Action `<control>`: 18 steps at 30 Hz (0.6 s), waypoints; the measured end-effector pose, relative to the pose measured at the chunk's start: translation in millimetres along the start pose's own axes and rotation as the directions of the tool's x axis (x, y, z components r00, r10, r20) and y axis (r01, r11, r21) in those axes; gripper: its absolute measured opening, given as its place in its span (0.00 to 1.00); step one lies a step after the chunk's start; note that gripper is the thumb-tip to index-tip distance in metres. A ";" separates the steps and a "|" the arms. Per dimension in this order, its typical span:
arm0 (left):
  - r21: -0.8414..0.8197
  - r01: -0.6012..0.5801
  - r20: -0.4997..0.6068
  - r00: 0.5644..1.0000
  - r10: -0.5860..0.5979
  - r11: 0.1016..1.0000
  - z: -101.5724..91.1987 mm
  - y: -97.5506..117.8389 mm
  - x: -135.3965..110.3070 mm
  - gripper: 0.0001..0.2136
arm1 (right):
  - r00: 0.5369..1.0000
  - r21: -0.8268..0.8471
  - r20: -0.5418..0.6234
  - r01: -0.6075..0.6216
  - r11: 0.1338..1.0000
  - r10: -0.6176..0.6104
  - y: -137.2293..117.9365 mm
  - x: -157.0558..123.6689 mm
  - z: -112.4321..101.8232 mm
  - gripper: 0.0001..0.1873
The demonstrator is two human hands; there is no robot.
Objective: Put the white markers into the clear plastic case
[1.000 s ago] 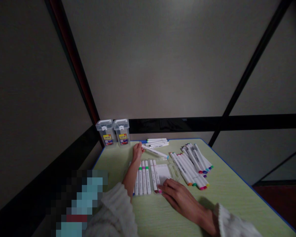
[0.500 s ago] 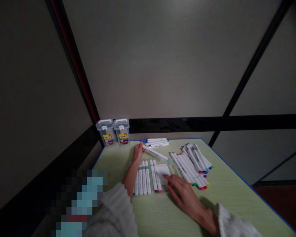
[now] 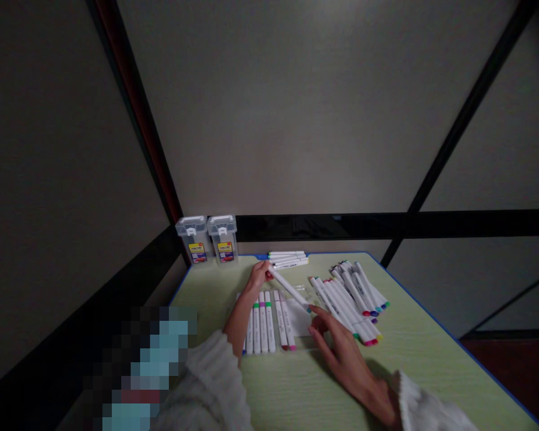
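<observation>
My left hand (image 3: 259,277) pinches one end of a white marker (image 3: 291,290) and holds it slanted above a clear flat tray (image 3: 302,323). The marker's far tip points down toward my right hand (image 3: 341,347). The right hand's fingertips meet that tip over the tray's bare right part, fingers loosely curled. A row of several white markers (image 3: 265,320) with coloured caps lies in the tray's left part.
A heap of white markers (image 3: 348,299) lies right of the tray on the green table (image 3: 413,353). A few more markers (image 3: 287,258) lie at the far edge. Two clear lidded boxes (image 3: 209,239) stand at the far left corner. A blurred patch covers the lower left.
My left hand swung the marker's free end down toward the tray. My right hand lifted off the tray's front edge and moved right and up to meet the marker's tip.
</observation>
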State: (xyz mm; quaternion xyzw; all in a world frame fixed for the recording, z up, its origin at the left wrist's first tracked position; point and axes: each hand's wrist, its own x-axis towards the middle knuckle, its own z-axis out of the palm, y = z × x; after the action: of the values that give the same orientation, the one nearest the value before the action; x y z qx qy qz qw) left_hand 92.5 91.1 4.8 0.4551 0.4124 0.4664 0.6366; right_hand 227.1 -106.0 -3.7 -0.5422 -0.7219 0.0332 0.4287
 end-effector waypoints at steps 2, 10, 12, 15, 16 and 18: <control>0.004 0.006 0.013 1.000 -0.006 1.000 0.2 -0.1 -0.5 0.15 | 1.000 0.012 0.012 0.007 1.000 -0.008 -0.6 0.6 -0.3 0.16; 0.051 0.038 0.081 0.996 -0.042 0.998 0.8 -1.9 -0.5 0.11 | 1.000 0.014 -0.001 -0.008 1.000 0.008 0.5 2.1 0.6 0.16; 0.067 0.050 0.097 0.994 -0.056 0.997 1.0 -3.4 0.5 0.11 | 1.000 0.016 -0.001 -0.012 1.000 0.012 0.1 2.1 0.1 0.16; 0.091 0.061 0.114 0.991 -0.071 0.994 0.7 -5.4 1.3 0.10 | 1.000 0.019 0.006 -0.007 1.000 0.007 -1.2 1.9 -1.0 0.15; 0.098 0.062 0.119 0.990 -0.073 0.993 0.5 -5.9 1.3 0.10 | 1.000 0.018 0.010 -0.008 1.000 0.008 -1.5 1.7 -1.2 0.15; 0.111 0.059 0.133 0.988 -0.074 0.992 -0.1 -6.4 1.0 0.10 | 1.000 0.016 0.019 -0.013 1.000 0.012 -1.7 1.2 -1.1 0.15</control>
State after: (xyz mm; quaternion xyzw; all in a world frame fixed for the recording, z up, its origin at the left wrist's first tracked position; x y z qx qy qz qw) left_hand 94.0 91.1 -1.5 0.5053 0.4072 0.3899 0.6533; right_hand 226.5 -106.2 -1.5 -0.5428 -0.7223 0.0469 0.4260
